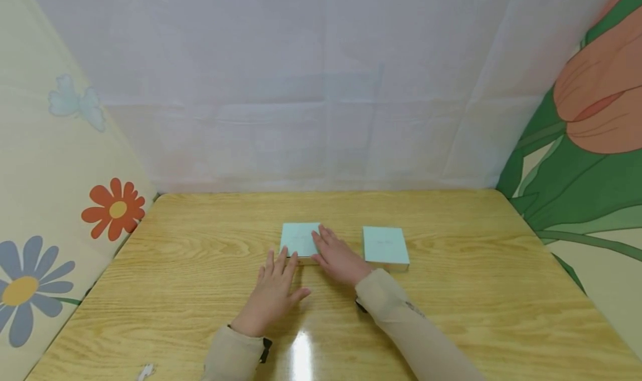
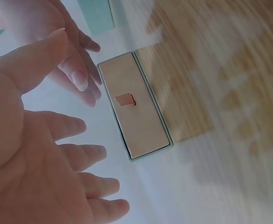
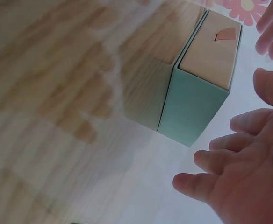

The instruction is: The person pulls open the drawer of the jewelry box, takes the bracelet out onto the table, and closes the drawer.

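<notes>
A pale mint-green box (image 1: 299, 238) lies on the wooden table, its beige drawer front (image 2: 135, 128) with a small pinkish pull tab (image 2: 125, 99) facing the person. My left hand (image 1: 273, 293) is near its front left corner, fingers spread and straight, thumb held out. On the other side, my right hand (image 1: 343, 258) has its extended fingers over the box's right edge in the head view. Both wrist views show the fingers uncurled with the palms turned toward the box, whose green side wall (image 3: 192, 105) shows in the right wrist view.
A second mint-green box (image 1: 385, 245) lies to the right, just past the right hand. A small white object (image 1: 145, 371) is at the table's near left edge. Behind the table (image 1: 200, 219) hangs a white cloth (image 1: 321, 91), with flower-printed panels at both sides.
</notes>
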The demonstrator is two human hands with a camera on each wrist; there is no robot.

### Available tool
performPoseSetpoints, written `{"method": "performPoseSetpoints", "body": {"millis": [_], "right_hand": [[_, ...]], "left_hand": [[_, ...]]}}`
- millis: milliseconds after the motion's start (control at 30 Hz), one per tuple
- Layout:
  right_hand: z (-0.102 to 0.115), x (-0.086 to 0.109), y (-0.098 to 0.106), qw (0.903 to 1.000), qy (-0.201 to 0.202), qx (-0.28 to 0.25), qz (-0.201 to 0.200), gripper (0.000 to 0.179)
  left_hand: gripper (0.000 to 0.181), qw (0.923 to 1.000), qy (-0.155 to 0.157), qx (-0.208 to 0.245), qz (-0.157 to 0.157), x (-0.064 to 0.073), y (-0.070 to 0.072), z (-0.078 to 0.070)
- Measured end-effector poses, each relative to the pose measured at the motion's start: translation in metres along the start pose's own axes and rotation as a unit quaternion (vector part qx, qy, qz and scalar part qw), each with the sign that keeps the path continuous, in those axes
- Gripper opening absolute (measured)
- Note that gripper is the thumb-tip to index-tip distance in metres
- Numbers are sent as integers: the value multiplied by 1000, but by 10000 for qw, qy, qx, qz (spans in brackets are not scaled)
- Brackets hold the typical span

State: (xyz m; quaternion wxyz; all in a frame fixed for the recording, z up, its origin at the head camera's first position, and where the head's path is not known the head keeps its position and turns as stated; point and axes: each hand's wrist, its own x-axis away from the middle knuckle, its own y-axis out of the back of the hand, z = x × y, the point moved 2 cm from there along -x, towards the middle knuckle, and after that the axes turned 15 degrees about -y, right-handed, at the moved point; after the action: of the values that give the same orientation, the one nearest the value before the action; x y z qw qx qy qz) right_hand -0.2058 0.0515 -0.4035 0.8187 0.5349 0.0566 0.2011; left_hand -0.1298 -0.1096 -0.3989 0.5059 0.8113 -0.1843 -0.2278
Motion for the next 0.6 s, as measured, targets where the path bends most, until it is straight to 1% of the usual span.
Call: {"method": "performPoseSetpoints", "body": {"millis": [233,433,600], "right_hand": [[1,-7,-1,9997,13,217,-67,55],[3,-10,0,9992,16,392,-3,56],[6,-13,1,9991,17,415,29,55]], "left_hand": [[73,10000,46,-37,31,0,0,1],[72,9999,90,-56,5,0,0,2],[71,9999,101,-85,-45,1,0,2]]}}
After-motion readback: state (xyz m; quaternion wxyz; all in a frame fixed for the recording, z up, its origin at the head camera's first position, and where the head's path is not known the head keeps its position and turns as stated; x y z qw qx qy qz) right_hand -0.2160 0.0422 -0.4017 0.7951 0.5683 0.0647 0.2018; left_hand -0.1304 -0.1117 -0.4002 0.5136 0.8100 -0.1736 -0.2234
